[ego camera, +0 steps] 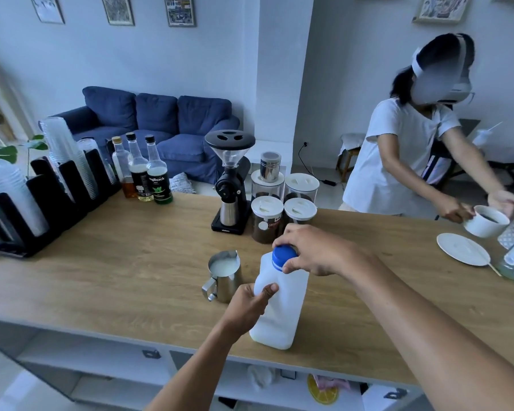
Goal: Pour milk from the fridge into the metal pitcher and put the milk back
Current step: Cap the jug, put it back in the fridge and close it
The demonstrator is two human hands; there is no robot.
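Translucent white plastic milk jug stands upright on the light wooden bench, near its front edge. Left hand wraps the jug's waist, fingers curled round it, probably bracing it against a twist. Right hand sits over the blue screw cap, fingertips pinching its rim; tightening or loosening, cannot tell. Small steel pitcher stands just beside the jug's left, milk inside. The pour looks done, so capping for the fridge seems the step.
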